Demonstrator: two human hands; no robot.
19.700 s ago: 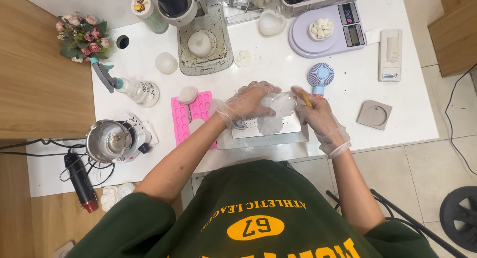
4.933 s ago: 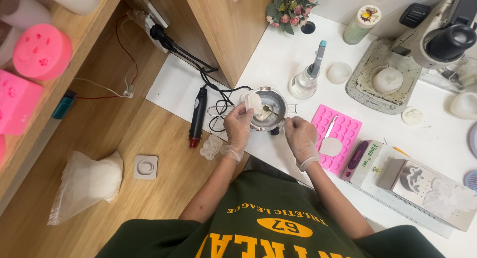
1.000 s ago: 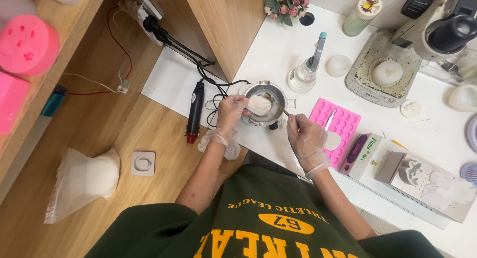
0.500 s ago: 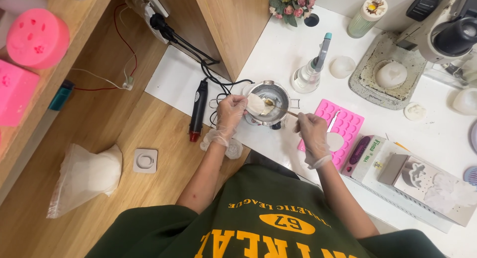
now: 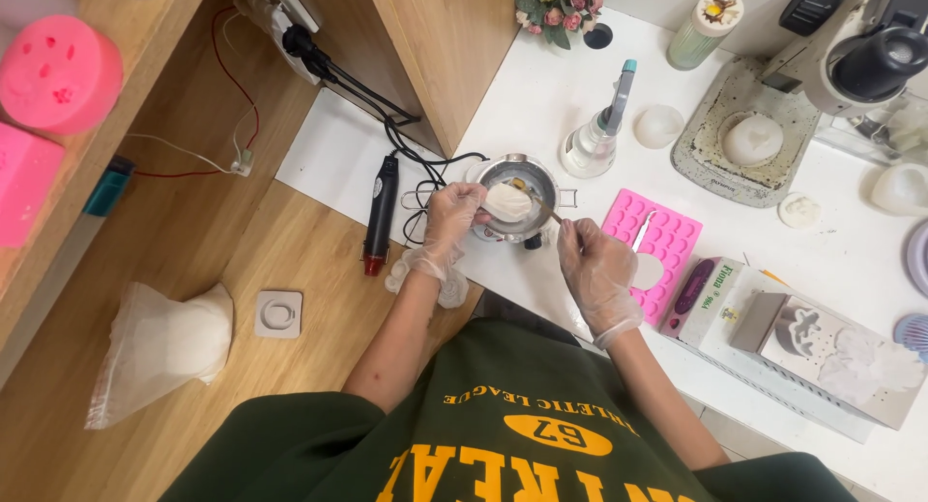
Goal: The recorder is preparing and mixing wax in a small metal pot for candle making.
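Note:
My left hand (image 5: 452, 215), in a clear glove, holds a white waxy lump (image 5: 507, 202) over a small metal pot (image 5: 523, 168) at the white table's left edge. My right hand (image 5: 594, 270), also gloved, pinches a thin metal tool (image 5: 544, 208) whose tip reaches the lump above the pot. A pink silicone mould (image 5: 667, 239) lies just right of my right hand, with a white disc and a thin blade on it.
A black heat gun (image 5: 380, 210) and its cables lie left of the pot. A spray bottle (image 5: 597, 140), a round white piece (image 5: 660, 125), a press on a speckled tray (image 5: 744, 140), a purple box (image 5: 698, 291) and a metal tray (image 5: 822, 362) stand on the table. A plastic bag (image 5: 159, 347) lies on the floor.
Almost nothing. Both hands stay at the pot, the left on the white lump and the right on the thin tool; only the view has drifted slightly.

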